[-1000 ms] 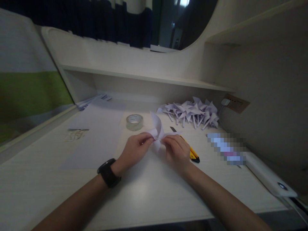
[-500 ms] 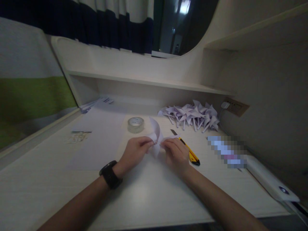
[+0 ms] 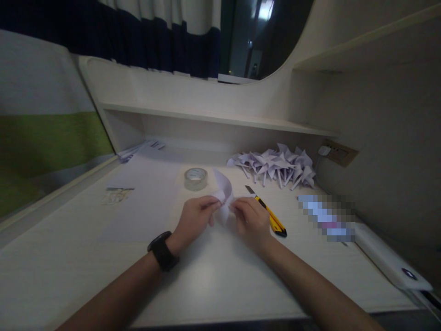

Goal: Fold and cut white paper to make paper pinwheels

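Between my two hands, a white paper pinwheel (image 3: 225, 184) is held just above the desk, its curled blades standing up and hanging down. My left hand (image 3: 198, 216), with a black watch on the wrist, pinches the left side of its middle. From the right, the fingertips of my right hand (image 3: 252, 220) are closed on the paper near the centre. A yellow utility knife (image 3: 274, 220) lies right beside my right hand, its blade out and pointing away. Behind my left hand stands a roll of clear tape (image 3: 195, 179).
Finished paper pinwheels (image 3: 272, 163) lie heaped at the back right. White paper sheets (image 3: 148, 193) cover the left of the desk (image 3: 200, 294). A blurred-out phone-like object (image 3: 324, 218) and a white device (image 3: 386, 257) line the right side. A shelf (image 3: 213, 117) runs along the back.
My hands stay almost in place at the pinwheel's middle. My left wrist has shifted slightly right, and the view has moved a little.
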